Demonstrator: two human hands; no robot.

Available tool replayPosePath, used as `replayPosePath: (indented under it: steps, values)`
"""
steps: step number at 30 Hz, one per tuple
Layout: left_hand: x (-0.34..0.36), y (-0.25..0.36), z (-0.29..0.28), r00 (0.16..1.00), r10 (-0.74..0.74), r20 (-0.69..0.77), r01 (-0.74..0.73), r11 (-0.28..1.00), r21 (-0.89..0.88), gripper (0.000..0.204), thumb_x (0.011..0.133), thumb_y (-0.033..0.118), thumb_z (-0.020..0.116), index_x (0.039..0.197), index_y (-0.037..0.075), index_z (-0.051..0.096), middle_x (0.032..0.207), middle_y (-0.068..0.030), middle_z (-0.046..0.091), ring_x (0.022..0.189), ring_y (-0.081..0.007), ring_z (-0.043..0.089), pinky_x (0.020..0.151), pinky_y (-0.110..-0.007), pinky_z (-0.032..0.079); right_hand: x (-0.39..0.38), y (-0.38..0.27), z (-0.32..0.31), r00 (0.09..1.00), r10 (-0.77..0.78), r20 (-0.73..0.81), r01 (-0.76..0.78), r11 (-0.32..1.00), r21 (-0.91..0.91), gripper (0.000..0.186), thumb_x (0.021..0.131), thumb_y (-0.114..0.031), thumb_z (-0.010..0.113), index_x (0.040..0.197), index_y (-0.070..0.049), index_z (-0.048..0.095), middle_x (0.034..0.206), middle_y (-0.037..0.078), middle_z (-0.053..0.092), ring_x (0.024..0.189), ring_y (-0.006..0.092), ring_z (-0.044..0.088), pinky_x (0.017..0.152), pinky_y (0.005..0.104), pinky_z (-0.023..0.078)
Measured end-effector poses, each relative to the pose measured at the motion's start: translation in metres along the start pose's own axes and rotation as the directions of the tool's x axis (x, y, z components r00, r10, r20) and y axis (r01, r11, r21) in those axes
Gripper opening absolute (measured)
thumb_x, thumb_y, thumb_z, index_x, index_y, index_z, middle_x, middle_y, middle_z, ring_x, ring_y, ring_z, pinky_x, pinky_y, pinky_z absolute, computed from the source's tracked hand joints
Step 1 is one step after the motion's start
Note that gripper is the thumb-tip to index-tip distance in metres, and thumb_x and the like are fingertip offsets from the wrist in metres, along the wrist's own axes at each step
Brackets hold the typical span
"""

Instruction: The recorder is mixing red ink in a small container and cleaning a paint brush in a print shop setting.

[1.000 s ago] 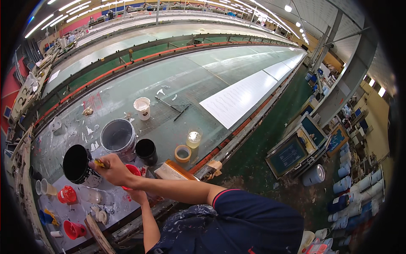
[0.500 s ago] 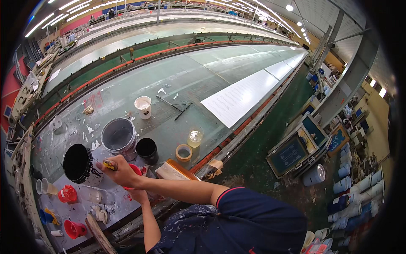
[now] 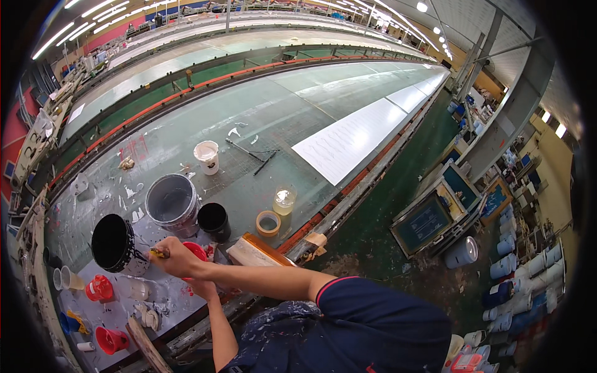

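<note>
My right hand (image 3: 178, 260) is closed around a small tool with a yellow-and-black handle (image 3: 160, 252); its working end cannot be made out. Below the right wrist, my left hand (image 3: 202, 288) is closed on a red cup (image 3: 196, 250), mostly hidden behind my right hand and forearm. Just left of the tool stands a black-lined bucket (image 3: 115, 244) with dark drips down its pale side. Beyond my hands are a bucket of grey paint (image 3: 172, 202) and a black tub (image 3: 214, 222).
A wooden-framed squeegee (image 3: 258, 252), a tape roll (image 3: 268, 223) and a clear cup of yellowish liquid (image 3: 284, 201) lie to the right. Farther off is a white cup (image 3: 206, 156). Red cups (image 3: 112, 340) and a rag (image 3: 147, 316) sit nearer left. White sheets (image 3: 348, 143) run along the long table.
My right hand has lowered slightly toward me with the tool, which sits less upright beside the black-lined bucket. My left hand stays about where it was. The view has shifted a little.
</note>
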State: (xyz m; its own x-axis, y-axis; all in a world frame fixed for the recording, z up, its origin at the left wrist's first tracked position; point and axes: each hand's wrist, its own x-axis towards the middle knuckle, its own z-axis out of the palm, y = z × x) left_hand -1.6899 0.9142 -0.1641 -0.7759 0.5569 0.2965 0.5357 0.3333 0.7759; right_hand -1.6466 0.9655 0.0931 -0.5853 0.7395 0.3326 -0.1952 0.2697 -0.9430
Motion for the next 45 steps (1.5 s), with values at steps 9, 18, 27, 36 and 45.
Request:
replayPosePath:
  steps: [9,18,27,36,45]
  values:
    - [-0.006,-0.01,0.011,0.993,-0.093,0.066,0.076,0.972,0.224,0.067,0.07,0.038,0.068,0.118,-0.001,0.042,0.106,-0.0212,0.053,0.091,-0.0387,0.055,0.073,-0.047,0.044,-0.008,0.0,-0.007,0.99,-0.121,-0.079,0.122,0.993,0.007,0.033,0.085,-0.014,0.057,0.061,0.005,0.045,0.051,0.005,0.027,0.052,0.0092,0.025,0.044,0.0307,0.025]
    - [-0.003,-0.016,0.009,0.995,0.048,0.087,-0.065,0.975,0.21,0.066,0.072,0.034,0.068,0.119,-0.003,0.041,0.11,-0.0207,0.053,0.098,-0.0364,0.053,0.077,-0.046,0.043,-0.007,-0.006,0.0,0.946,-0.221,-0.236,0.234,0.972,0.028,0.036,0.085,-0.016,0.058,0.061,0.004,0.041,0.052,0.006,0.024,0.052,0.0092,0.024,0.044,0.03,0.024]
    - [0.003,-0.026,0.006,0.999,0.051,-0.018,-0.048,0.989,0.138,0.073,0.069,0.034,0.07,0.123,-0.001,0.036,0.111,-0.0221,0.053,0.099,-0.038,0.053,0.078,-0.047,0.042,-0.002,-0.043,-0.005,0.95,-0.223,-0.22,0.258,0.954,0.149,0.036,0.084,-0.012,0.057,0.058,0.005,0.04,0.053,0.006,0.022,0.051,0.0096,0.024,0.044,0.0313,0.024]
    - [-0.004,-0.02,0.011,1.0,-0.011,-0.001,0.011,1.0,-0.026,0.077,0.069,0.033,0.07,0.127,0.001,0.031,0.115,-0.0232,0.052,0.1,-0.0399,0.052,0.078,-0.048,0.042,0.0,-0.048,-0.014,0.97,-0.15,-0.189,0.166,0.984,0.068,0.043,0.088,-0.019,0.057,0.056,-0.002,0.034,0.053,-0.003,0.025,0.053,0.0059,0.022,0.044,0.0274,0.021]
    - [-0.002,-0.008,0.001,0.998,0.012,0.063,-0.002,0.988,-0.156,0.065,0.061,0.045,0.075,0.105,0.0,0.056,0.096,-0.0192,0.061,0.089,-0.0374,0.056,0.073,-0.045,0.042,0.013,0.031,-0.024,0.907,-0.362,-0.213,0.244,0.867,-0.434,0.023,0.078,-0.019,0.069,0.081,0.0,0.056,0.07,0.012,0.054,0.062,0.0164,0.051,0.058,0.0316,0.042]
